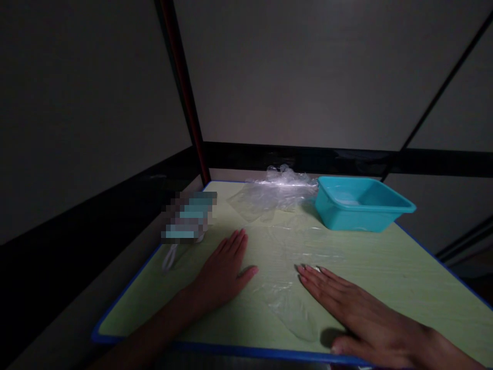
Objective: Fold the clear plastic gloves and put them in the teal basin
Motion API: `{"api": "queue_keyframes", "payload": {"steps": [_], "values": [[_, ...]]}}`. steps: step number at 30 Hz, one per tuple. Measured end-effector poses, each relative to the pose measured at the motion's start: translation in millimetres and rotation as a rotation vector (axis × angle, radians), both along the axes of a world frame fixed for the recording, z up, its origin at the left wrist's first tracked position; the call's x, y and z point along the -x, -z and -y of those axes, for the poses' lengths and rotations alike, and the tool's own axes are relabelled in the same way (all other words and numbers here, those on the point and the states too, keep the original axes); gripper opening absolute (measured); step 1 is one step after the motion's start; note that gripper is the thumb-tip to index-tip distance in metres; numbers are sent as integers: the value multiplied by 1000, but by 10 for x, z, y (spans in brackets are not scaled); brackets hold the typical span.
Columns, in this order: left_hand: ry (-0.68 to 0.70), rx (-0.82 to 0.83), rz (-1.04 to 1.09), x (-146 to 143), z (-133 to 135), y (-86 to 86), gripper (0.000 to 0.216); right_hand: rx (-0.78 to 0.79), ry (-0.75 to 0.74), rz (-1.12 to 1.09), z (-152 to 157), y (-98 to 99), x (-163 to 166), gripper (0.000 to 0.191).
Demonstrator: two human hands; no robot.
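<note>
A clear plastic bag (287, 280) lies spread out on the pale green tabletop (419, 288) between my hands. My left hand (221, 272) rests flat at the bag's left side, fingers together and thumb out. At the right side, my right hand (346, 308) is stretched out with its fingertips at the bag's edge. Neither hand grips anything. Farther back, more clear plastic bags (275, 198) lie in a crumpled heap.
A turquoise plastic basin (356, 216) stands at the back right. On the left is a blurred-out object (190, 218) with a white cord loop (169, 257). The table has a blue edge (250, 350), and walls rise behind it and to the left.
</note>
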State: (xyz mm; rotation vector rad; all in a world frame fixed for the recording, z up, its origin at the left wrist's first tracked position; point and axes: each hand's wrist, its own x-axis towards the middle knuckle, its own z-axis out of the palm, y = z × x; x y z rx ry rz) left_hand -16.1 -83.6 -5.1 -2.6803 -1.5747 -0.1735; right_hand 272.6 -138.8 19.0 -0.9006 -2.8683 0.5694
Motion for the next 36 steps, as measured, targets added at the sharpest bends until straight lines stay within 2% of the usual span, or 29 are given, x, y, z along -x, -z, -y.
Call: {"api": "queue_keyframes", "payload": {"steps": [11, 16, 18, 20, 24, 29, 36], "values": [[-19, 33, -20, -9, 96, -18, 69, -7, 2, -2, 22, -31, -258, 73], [-23, 78, -43, 4, 105, -145, 72, -35, 6, -20, -5, -104, -312, 74], [41, 58, -15, 0, 46, -245, 72, -96, 73, -67, -98, -154, -279, 71], [166, 54, 7, -40, -42, -349, 68, -134, 156, -80, -256, -196, -193, 65], [380, 98, 34, -234, -229, -450, 61, -109, 214, -37, -683, -164, 74, 61], [501, 127, 58, -444, -377, -333, 63, -155, 244, -35, -1052, 44, 303, 67], [486, 183, 39, -433, -433, -192, 66, -243, 285, 8, -1122, 226, 281, 67]]}}
